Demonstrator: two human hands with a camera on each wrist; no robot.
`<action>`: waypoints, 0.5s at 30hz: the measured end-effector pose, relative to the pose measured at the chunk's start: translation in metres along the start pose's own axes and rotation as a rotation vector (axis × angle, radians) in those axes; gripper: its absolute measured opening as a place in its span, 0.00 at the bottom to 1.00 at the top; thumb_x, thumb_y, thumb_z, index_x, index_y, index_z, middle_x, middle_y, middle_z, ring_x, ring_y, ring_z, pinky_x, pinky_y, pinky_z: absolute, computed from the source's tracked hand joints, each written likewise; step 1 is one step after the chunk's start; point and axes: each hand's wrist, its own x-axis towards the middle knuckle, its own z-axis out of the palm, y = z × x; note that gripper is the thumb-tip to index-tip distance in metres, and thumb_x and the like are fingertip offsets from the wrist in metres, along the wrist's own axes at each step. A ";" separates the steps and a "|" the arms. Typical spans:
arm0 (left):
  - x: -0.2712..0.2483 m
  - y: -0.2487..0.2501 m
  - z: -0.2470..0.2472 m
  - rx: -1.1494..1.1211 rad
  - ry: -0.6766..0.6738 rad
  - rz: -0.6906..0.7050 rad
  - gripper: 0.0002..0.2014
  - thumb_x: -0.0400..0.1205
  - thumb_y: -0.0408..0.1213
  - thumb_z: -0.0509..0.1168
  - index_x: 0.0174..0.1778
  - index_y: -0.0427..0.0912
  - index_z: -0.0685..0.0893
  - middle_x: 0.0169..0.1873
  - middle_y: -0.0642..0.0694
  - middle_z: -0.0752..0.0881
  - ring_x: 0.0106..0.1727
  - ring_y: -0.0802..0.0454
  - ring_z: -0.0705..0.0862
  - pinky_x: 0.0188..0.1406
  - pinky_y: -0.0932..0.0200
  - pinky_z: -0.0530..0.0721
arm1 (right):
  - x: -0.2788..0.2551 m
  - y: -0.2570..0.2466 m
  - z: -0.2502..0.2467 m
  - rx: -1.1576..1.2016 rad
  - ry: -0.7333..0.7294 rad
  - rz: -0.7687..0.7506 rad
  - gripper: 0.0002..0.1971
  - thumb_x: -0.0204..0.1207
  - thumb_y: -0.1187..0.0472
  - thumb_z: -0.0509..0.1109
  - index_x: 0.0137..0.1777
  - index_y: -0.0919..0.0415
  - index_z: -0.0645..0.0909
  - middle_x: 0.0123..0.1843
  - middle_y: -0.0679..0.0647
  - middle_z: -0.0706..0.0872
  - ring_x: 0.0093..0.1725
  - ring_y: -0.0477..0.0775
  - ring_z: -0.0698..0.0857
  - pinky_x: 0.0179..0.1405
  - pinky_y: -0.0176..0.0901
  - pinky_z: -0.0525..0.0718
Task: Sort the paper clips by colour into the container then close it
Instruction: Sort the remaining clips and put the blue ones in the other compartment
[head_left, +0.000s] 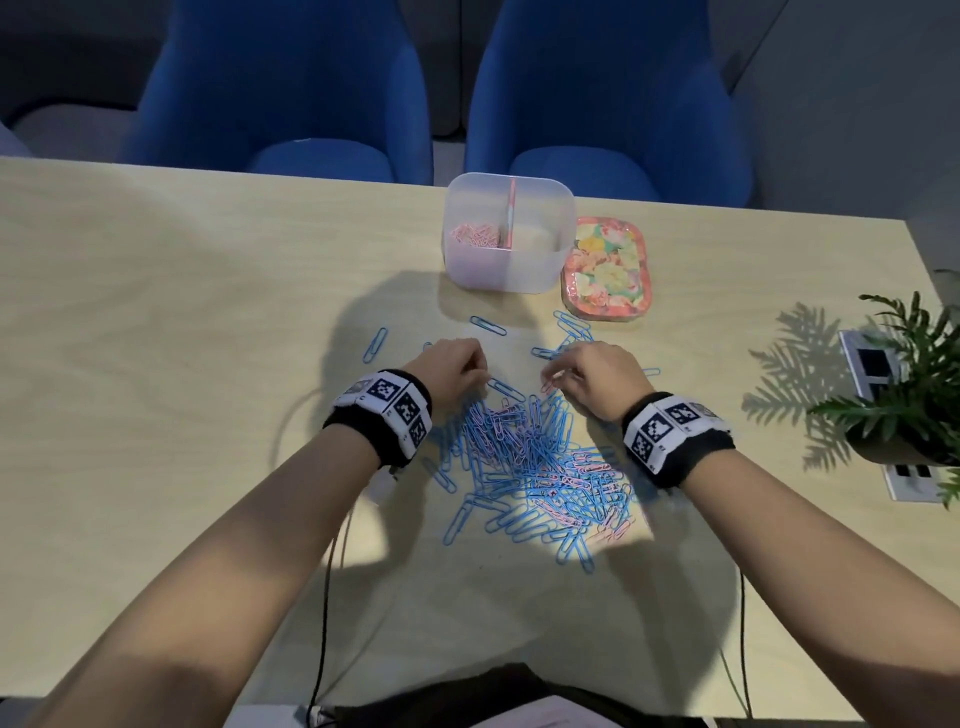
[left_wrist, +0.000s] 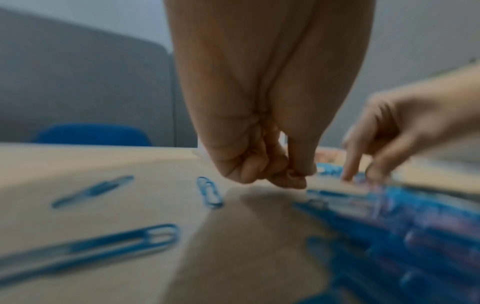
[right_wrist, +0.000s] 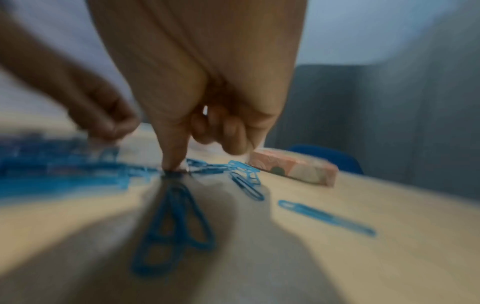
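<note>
A heap of blue and pink paper clips (head_left: 530, 457) lies on the table in front of me. Beyond it stands the clear divided container (head_left: 540, 270), open, with pink clips (head_left: 472, 235) in its left compartment. Its floral lid (head_left: 605, 270) lies flat to the right. My left hand (head_left: 480, 375) hovers at the heap's far left edge. Its fingers (left_wrist: 259, 168) are curled tight against the thumb, and no clip shows in them. My right hand (head_left: 553, 382) is at the heap's far right edge. There its index fingertip (right_wrist: 176, 162) and thumb pinch a pink clip (head_left: 547, 387).
Loose blue clips (head_left: 375, 344) lie scattered between the heap and the container. A potted plant (head_left: 914, 395) and a socket panel (head_left: 872, 369) stand at the table's right edge. Two blue chairs (head_left: 280, 93) are behind the table. Cables hang from both wrists.
</note>
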 end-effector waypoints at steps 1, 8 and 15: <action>-0.001 0.003 -0.001 -0.081 -0.020 -0.010 0.05 0.83 0.36 0.61 0.49 0.37 0.79 0.48 0.40 0.84 0.45 0.50 0.78 0.45 0.60 0.72 | -0.001 -0.001 -0.001 -0.065 0.002 -0.042 0.11 0.77 0.58 0.65 0.53 0.48 0.87 0.55 0.51 0.88 0.57 0.59 0.84 0.49 0.47 0.79; -0.001 0.025 0.002 -0.609 -0.136 -0.242 0.13 0.82 0.24 0.48 0.42 0.38 0.76 0.25 0.42 0.74 0.10 0.64 0.74 0.10 0.74 0.67 | -0.016 0.004 0.003 -0.071 -0.042 -0.001 0.05 0.77 0.59 0.64 0.44 0.57 0.81 0.48 0.57 0.88 0.52 0.63 0.84 0.46 0.48 0.76; -0.005 0.026 0.020 -0.198 -0.041 -0.128 0.19 0.79 0.45 0.67 0.25 0.47 0.68 0.29 0.47 0.79 0.35 0.48 0.75 0.37 0.60 0.71 | -0.026 0.013 -0.001 0.695 0.120 0.206 0.14 0.76 0.67 0.68 0.30 0.54 0.74 0.28 0.52 0.76 0.26 0.45 0.72 0.25 0.30 0.70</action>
